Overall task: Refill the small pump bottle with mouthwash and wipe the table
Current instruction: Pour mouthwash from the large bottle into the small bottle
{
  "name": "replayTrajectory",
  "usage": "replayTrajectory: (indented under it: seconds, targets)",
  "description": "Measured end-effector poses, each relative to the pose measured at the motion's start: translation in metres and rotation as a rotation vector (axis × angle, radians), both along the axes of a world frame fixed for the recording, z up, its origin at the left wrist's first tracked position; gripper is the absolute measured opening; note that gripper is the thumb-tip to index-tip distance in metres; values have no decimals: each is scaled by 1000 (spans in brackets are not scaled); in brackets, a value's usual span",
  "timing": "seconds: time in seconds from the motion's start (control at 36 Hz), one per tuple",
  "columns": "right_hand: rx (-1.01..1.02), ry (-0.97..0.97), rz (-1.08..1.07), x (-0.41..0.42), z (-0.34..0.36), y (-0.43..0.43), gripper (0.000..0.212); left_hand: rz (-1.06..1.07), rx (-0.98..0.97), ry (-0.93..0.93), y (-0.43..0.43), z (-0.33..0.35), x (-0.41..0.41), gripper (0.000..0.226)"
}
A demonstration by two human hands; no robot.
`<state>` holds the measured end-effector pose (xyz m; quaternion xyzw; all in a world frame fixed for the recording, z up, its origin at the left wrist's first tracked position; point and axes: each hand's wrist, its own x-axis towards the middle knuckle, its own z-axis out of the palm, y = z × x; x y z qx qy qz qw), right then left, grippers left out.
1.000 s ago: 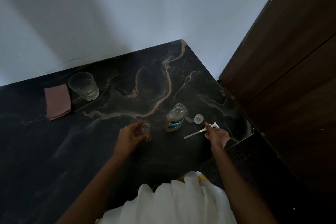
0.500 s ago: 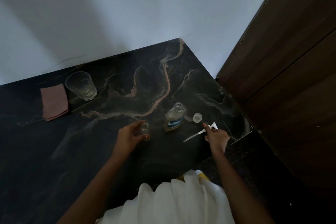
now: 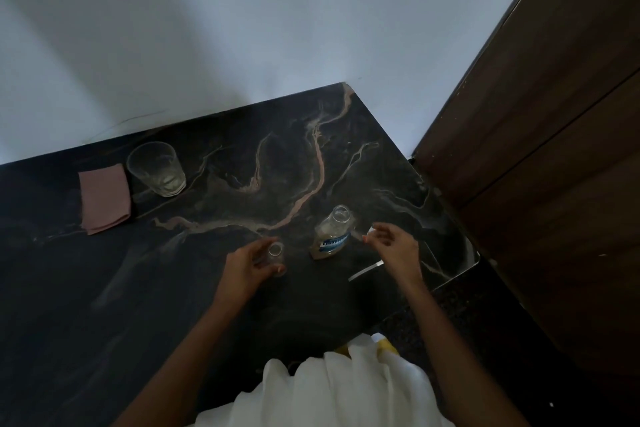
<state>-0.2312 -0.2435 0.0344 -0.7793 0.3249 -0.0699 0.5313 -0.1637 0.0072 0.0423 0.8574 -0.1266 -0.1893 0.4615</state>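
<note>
On the dark marble table, my left hand grips the small clear pump bottle, which stands upright with its neck uncapped. The mouthwash bottle, blue-labelled and without a cap, stands just right of it. My right hand hovers beside the mouthwash bottle with fingers spread and nothing in them. The pump's white tube lies on the table under that hand; its head is hidden. A folded pink cloth lies at the far left.
A clear drinking glass stands beside the cloth near the wall. A dark wooden door rises right of the table's edge. White clothing hangs at the near edge.
My right hand let go of the pump, which now lies on the table, and moved up and left toward the mouthwash bottle. My left hand stayed on the small bottle.
</note>
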Motion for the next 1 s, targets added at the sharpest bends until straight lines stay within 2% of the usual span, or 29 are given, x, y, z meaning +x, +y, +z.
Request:
replayTrajectory:
  seconds: [0.11,0.19,0.31,0.58,0.81,1.0]
  targets:
    - [87,30,248,19,1,4,73,5,-4,4,0,1,-1,55]
    - [197,27,372,25,-2,7,87,9,-4,6,-1,2,-2,54]
    - [219,-28,436,29,-6,13,77,26,-3,37,-2,2,-3,56]
    - [184,-101,334,35,-7,23,52,40,-19,31,-4,7,-7,54]
    - [211,-105,266,33,10,26,47,128,-173,-57,-9,25,-1,49]
    - [190,-282,225,40,68,22,50,134,-347,-180,-21,67,14,44]
